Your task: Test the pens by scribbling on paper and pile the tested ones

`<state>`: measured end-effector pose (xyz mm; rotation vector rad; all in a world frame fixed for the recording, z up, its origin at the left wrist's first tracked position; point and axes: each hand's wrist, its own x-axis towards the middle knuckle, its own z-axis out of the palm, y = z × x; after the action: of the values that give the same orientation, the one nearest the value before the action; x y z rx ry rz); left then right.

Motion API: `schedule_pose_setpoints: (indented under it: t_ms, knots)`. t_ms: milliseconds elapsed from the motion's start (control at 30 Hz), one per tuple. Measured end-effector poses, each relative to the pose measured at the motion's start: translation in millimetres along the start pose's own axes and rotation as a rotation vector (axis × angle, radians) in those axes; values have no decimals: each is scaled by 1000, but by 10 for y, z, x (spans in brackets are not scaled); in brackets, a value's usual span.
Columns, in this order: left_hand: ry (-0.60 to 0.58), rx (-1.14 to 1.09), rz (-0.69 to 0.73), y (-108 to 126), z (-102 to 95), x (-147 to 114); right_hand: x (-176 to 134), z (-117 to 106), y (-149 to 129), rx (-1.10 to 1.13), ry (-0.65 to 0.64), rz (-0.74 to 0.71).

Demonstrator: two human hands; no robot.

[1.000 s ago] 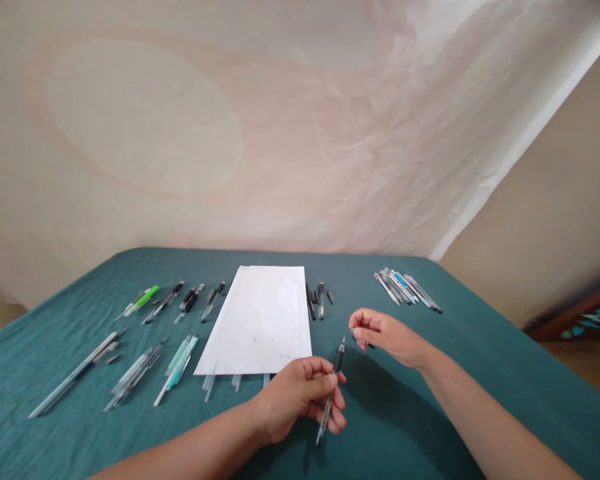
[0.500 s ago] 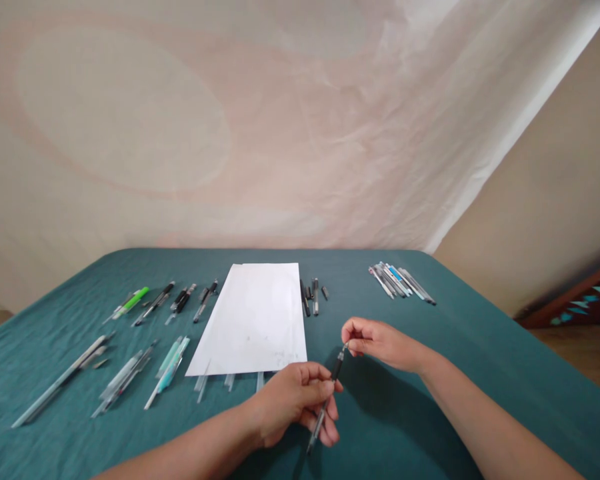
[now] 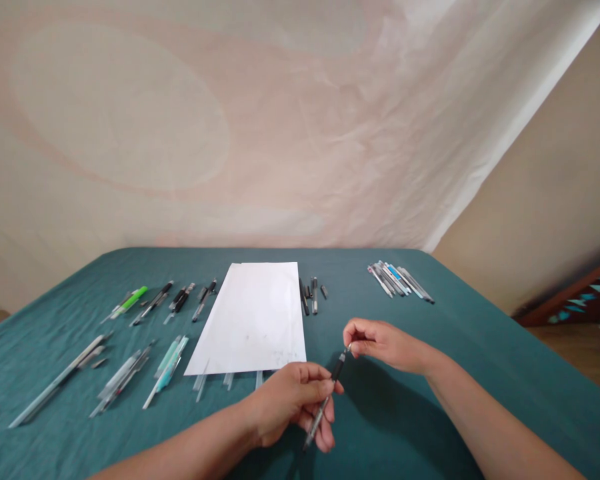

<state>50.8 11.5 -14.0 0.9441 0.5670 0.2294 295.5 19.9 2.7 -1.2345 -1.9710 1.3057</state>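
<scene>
My left hand (image 3: 305, 403) is closed round the barrel of a gel pen (image 3: 325, 403) with a clear body and a black grip. The pen tilts, its grip end pointing up and right, above the table. My right hand (image 3: 373, 341) pinches a small shiny pen tip (image 3: 349, 348) right at that end; whether it is apart from the pen is too small to tell. Just beyond my left hand lies a white sheet of paper (image 3: 253, 313). Thin clear refills (image 3: 200, 385) stick out from under its near edge.
Groups of pen parts lie left of the paper, among them a green pen (image 3: 134, 300), turquoise pieces (image 3: 170, 367) and a long pale tube (image 3: 57, 383). Black caps and pieces (image 3: 314, 293) lie right of the paper. A row of pens (image 3: 400, 281) is at back right.
My right hand has shifted very slightly right with the pen tip. The lower end of the pen has swung slightly left in my left hand.
</scene>
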Motion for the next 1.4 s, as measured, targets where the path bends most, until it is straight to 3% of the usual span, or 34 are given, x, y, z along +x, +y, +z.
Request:
schedule_pose_setpoints:
  t_ms: [233,567,1133,1400]
  knots:
    - [-3,0,13,-11,-29,11,-16,-20,-56,-114,56,-1]
    - [-13,-10,-1,9,-18,-2,-20,-5,-28,-86,12,4]
    - [-197,-206,-73,63,-147,17,-35,83,-125,-137,-10,4]
    - [-90,-73,-14,62,-86,-15,-31,143,-182,-206,-19,-39]
